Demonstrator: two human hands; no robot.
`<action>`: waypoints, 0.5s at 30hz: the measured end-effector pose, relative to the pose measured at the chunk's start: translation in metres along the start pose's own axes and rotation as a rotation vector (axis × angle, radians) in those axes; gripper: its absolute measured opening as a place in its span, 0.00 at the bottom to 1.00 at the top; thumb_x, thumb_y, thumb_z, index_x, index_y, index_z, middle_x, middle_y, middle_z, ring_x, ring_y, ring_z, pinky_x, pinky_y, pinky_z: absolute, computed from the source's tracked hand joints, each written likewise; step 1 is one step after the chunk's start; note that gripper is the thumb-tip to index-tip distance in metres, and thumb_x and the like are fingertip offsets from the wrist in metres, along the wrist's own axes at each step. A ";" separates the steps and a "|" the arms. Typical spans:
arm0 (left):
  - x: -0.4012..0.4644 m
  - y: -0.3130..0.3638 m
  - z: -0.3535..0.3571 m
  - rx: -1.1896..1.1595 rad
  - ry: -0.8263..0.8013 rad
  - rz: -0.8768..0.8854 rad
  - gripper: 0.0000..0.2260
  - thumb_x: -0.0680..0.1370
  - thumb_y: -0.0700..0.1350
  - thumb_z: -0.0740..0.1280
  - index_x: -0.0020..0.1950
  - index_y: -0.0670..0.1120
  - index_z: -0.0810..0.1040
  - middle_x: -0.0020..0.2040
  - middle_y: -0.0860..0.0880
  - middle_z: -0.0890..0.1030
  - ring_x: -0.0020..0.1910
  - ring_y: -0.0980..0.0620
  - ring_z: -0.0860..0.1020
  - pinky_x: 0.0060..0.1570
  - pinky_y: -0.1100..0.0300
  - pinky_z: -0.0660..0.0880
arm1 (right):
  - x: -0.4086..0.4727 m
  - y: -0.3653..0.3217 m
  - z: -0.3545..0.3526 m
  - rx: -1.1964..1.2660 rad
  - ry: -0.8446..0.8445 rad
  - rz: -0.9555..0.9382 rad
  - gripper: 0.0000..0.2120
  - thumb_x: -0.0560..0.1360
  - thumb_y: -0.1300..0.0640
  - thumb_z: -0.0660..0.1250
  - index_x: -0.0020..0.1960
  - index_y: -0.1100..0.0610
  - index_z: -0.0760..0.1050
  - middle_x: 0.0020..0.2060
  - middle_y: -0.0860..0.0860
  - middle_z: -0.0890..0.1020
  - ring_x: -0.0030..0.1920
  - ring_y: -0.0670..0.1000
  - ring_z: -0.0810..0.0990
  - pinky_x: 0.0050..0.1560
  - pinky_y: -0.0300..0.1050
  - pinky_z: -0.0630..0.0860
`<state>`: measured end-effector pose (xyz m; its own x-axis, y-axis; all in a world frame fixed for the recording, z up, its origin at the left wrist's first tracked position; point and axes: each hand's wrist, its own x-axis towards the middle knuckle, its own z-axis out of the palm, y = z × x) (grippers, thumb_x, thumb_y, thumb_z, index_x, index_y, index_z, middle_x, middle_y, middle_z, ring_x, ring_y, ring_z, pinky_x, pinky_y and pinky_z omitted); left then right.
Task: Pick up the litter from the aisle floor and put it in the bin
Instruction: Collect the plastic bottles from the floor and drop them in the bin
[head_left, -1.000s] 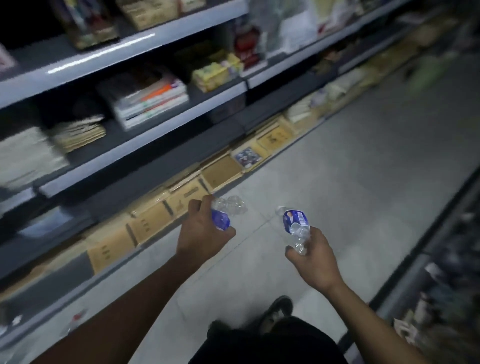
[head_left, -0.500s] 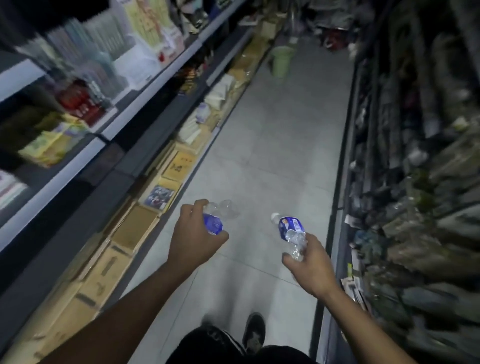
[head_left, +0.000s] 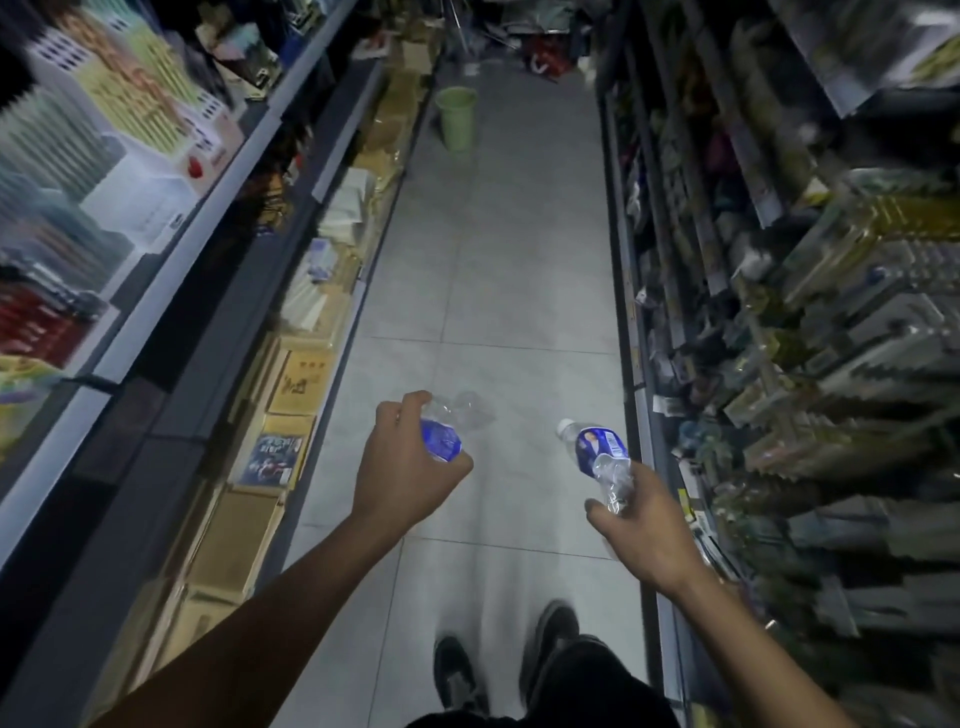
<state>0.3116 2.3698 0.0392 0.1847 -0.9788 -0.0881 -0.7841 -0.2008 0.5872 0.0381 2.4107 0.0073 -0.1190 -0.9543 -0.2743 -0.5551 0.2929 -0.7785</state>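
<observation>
My left hand grips a crushed clear plastic bottle with a blue label, its clear end pointing right and away from me. My right hand holds a second crushed bottle with a blue label and white cap by its lower end, cap pointing up and left. Both hands are held out in front of me above the grey tiled aisle floor. A pale green bin stands far down the aisle, on the left side of the floor.
Shelves full of goods line both sides of the narrow aisle. Brown cardboard boxes sit along the bottom left shelf. Cartons and red items clutter the far end. My dark shoes are on the tiles below.
The view has swung from the left shelves to looking straight down the aisle, bringing the green bin into sight ahead. Both hands still hold their bottles in the same way.
</observation>
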 end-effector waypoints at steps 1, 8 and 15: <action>0.006 0.004 0.004 -0.004 -0.009 0.002 0.37 0.65 0.55 0.78 0.71 0.55 0.66 0.63 0.52 0.70 0.53 0.54 0.74 0.46 0.60 0.78 | 0.006 0.002 -0.003 0.008 0.007 0.012 0.11 0.69 0.57 0.74 0.47 0.49 0.73 0.39 0.51 0.81 0.35 0.50 0.77 0.37 0.40 0.74; 0.052 0.043 0.039 -0.004 -0.009 0.004 0.37 0.66 0.55 0.78 0.71 0.55 0.67 0.63 0.51 0.71 0.53 0.53 0.75 0.47 0.60 0.78 | 0.064 0.013 -0.032 0.016 0.014 0.018 0.11 0.71 0.56 0.74 0.48 0.53 0.73 0.41 0.52 0.81 0.39 0.54 0.79 0.37 0.41 0.73; 0.094 0.070 0.061 0.018 0.037 -0.011 0.38 0.65 0.56 0.78 0.71 0.53 0.67 0.62 0.50 0.72 0.54 0.52 0.75 0.48 0.59 0.79 | 0.132 0.015 -0.061 0.019 -0.030 -0.012 0.12 0.70 0.54 0.73 0.45 0.50 0.70 0.36 0.53 0.81 0.33 0.54 0.78 0.34 0.42 0.74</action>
<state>0.2377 2.2613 0.0225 0.2153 -0.9744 -0.0641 -0.7924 -0.2127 0.5717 -0.0358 2.2851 -0.0060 -0.0876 -0.9555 -0.2818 -0.5404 0.2832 -0.7923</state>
